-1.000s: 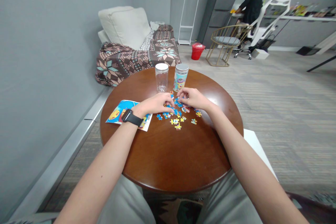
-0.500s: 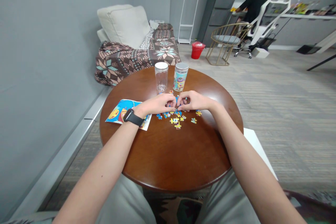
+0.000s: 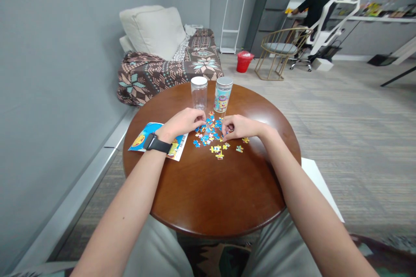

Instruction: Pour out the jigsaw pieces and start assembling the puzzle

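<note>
Several small jigsaw puzzle pieces (image 3: 211, 130), mostly blue and yellow, lie in a loose pile on the round brown table (image 3: 217, 194). At the pile's left edge is my left hand (image 3: 188, 120), its fingers bent and drawn together; whatever they hold is hidden. My right hand (image 3: 240, 126) rests at the pile's right side, thumb and fingers closed in a pinch low over the pieces. What is in that pinch is too small to make out. A few yellow pieces (image 3: 217, 149) lie closer to me. Under my left wrist is a blue picture sheet (image 3: 147, 132), partly covered.
Behind the pile stand a clear jar with a white lid (image 3: 199, 95) and a cartoon-printed jar (image 3: 222, 95). Beyond the table are a sofa (image 3: 169, 69), a red bin (image 3: 244, 61), a gold wire chair (image 3: 282, 49) and a person (image 3: 316, 8) at a counter.
My left hand has drawn away to the left, off the middle of the pile, uncovering blue pieces. My right hand has shifted only slightly and stays over the right side.
</note>
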`<state>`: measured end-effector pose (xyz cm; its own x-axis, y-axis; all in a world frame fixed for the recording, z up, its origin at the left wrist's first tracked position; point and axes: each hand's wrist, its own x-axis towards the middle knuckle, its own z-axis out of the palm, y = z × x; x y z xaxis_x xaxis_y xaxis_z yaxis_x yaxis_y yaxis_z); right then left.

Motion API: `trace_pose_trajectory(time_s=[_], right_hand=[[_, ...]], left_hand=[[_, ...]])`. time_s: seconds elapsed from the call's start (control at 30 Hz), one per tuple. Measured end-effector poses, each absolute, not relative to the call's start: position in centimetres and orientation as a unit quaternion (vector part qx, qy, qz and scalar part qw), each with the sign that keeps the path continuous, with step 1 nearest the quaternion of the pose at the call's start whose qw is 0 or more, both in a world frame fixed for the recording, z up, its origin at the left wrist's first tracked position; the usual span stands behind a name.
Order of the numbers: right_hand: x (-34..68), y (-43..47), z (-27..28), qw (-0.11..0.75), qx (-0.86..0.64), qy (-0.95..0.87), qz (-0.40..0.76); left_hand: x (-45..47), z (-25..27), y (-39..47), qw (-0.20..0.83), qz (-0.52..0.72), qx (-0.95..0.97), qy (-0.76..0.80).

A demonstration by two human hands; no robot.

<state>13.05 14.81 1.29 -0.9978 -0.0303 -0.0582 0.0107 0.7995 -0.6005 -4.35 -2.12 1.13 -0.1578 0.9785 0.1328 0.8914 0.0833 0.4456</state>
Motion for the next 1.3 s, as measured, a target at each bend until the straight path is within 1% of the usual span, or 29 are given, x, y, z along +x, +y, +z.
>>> trace_pose_trajectory(time_s=[0.33,0.6,0.8,0.93,1.03,1.2,1.3], right_hand=[[12.89,14.71,1.11,0.03,0.0,0.951,-0.307],[12.94,14.58,1.37,0.032,0.019,0.948,-0.315],[12.87,14.76,1.21,0.051,0.055,0.934,-0.349],[13.12,15.18,1.25,0.024,0.051,0.947,-0.315],[13.29,15.36,1.4,0.023,0.048,0.951,-0.304],[13.15,15.0,1.54,0.034,0.033,0.942,-0.332],[13.04,14.78,1.49,0.06,0.044,0.921,-0.381]], left_hand=[[-4.56,1.09,-2.16,0.041,0.192,0.618,0.761],[-4.36,0.97,-2.03,0.075,0.198,0.613,0.761],[-4.22,1.08,-2.07,0.069,0.195,0.616,0.761],[-4.02,1.3,-2.19,0.063,0.19,0.61,0.767],[-4.03,1.28,-2.16,0.066,0.186,0.61,0.767],[-4.28,1.08,-2.04,0.063,0.187,0.615,0.764],[-4.33,1.07,-2.05,0.062,0.189,0.62,0.759]])
